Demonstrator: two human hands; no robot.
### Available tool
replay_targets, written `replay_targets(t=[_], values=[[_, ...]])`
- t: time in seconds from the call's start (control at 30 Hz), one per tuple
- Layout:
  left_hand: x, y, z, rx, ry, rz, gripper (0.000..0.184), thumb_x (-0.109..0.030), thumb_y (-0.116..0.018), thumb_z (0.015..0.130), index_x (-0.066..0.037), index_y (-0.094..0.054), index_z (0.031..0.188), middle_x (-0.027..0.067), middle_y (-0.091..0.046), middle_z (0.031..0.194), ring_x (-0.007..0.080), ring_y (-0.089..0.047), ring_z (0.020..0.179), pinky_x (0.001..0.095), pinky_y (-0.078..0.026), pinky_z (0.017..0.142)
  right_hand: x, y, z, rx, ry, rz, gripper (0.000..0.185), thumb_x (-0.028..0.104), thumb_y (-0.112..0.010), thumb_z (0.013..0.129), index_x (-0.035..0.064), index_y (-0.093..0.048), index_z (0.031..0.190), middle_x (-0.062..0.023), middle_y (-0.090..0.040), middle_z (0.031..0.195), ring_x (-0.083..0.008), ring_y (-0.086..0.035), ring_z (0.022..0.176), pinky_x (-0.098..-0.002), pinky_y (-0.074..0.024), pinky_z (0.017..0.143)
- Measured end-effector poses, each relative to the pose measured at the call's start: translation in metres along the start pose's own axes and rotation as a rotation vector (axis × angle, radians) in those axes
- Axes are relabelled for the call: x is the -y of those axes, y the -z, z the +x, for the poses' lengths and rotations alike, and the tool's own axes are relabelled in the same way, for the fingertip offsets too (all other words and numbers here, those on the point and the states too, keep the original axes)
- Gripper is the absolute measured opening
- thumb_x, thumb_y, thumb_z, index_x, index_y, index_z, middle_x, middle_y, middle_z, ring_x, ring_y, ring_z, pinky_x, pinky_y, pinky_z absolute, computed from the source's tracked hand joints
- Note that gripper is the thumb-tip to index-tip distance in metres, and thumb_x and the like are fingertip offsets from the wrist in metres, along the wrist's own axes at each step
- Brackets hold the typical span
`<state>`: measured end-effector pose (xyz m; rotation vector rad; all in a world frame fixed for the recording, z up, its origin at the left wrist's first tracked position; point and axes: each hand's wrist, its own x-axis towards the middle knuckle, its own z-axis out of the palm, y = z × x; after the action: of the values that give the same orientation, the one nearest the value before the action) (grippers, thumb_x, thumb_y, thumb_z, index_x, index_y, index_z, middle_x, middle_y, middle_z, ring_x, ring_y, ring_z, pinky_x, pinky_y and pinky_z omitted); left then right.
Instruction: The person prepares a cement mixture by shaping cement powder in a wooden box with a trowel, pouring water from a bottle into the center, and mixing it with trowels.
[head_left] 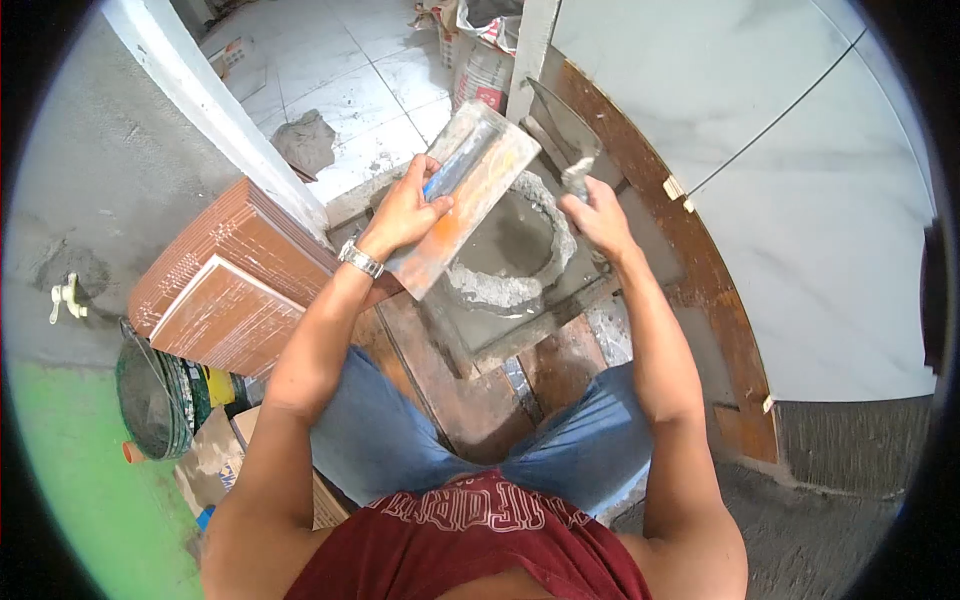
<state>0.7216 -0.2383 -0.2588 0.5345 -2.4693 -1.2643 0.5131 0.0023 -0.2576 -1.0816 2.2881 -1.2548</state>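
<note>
My left hand (408, 208), with a metal watch on its wrist, is closed around a rectangular plastering trowel (497, 160). The trowel's long face is smeared grey, with blue and orange patches, and tilts up to the right. In my right hand (603, 218) is the worn grip of a pointed trowel (575, 125), whose thin grey blade reaches up and left. Below and between both hands sits a round, mortar-crusted container (492, 293) with grey mix inside. The plastering trowel's face covers part of its left rim.
Brown tiles (232, 320) are stacked at left, beside a dirty bucket (155, 395) and a wall tap (68, 298). Large pale wall tiles (800, 230) stand at right above a wooden strip (690, 225). Bags (482, 75) stand by the doorway's white tiled floor (350, 60).
</note>
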Motion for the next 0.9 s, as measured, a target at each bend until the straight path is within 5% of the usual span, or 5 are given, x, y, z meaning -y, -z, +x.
replay_targets(t=[0.17,0.33,0.47,0.57,0.9], values=[[0.002,0.009,0.007,0.019,-0.139,0.068,0.047,-0.018,-0.073,0.087,-0.008,-0.045,0.123,0.0155,-0.067,0.102,0.0262,-0.063,0.086,0.0380,-0.048,0.081,0.003,0.016,-0.007,0.221,0.016,0.030,0.019,0.021,-0.064,0.076,0.0031,-0.057,0.078,-0.0014,-0.057,0.061,-0.0113,-0.050,0.050,-0.0302,-0.0402,0.049],[-0.009,0.003,0.004,0.106,-0.228,0.057,0.042,-0.017,-0.072,0.087,-0.009,-0.048,0.121,0.0144,-0.068,0.099,0.0261,-0.064,0.088,0.0373,-0.049,0.082,0.005,0.010,0.001,0.099,-0.043,-0.165,0.035,0.024,-0.064,0.078,-0.0052,-0.066,0.097,-0.0255,-0.067,0.084,-0.0368,-0.066,0.081,-0.0451,-0.0496,0.077],[0.004,0.010,0.010,0.015,-0.287,0.146,0.040,-0.013,-0.071,0.086,-0.010,-0.049,0.119,0.0132,-0.067,0.094,0.0262,-0.063,0.083,0.0367,-0.049,0.078,0.014,0.016,-0.011,-0.070,-0.007,-0.062,0.026,0.022,-0.061,0.081,-0.0028,-0.059,0.088,-0.0118,-0.062,0.072,-0.0202,-0.063,0.068,-0.0375,-0.0497,0.064],[0.007,0.015,0.012,-0.093,-0.275,0.194,0.041,-0.010,-0.070,0.084,-0.010,-0.049,0.119,0.0158,-0.067,0.095,0.0332,-0.064,0.081,0.0401,-0.049,0.073,0.032,0.020,-0.014,0.070,-0.238,0.057,0.035,0.026,-0.064,0.081,-0.0045,-0.064,0.098,-0.0177,-0.068,0.083,-0.0248,-0.065,0.076,-0.0410,-0.0509,0.074],[0.000,0.011,0.016,-0.247,-0.135,0.385,0.044,-0.004,-0.063,0.080,-0.015,-0.049,0.120,0.0190,-0.066,0.087,0.0399,-0.065,0.080,0.0486,-0.049,0.069,0.069,-0.021,-0.039,0.156,-0.057,-0.187,0.045,0.033,-0.061,0.083,-0.0115,-0.058,0.090,-0.0350,-0.063,0.090,-0.0450,-0.065,0.089,-0.0502,-0.0494,0.082]])
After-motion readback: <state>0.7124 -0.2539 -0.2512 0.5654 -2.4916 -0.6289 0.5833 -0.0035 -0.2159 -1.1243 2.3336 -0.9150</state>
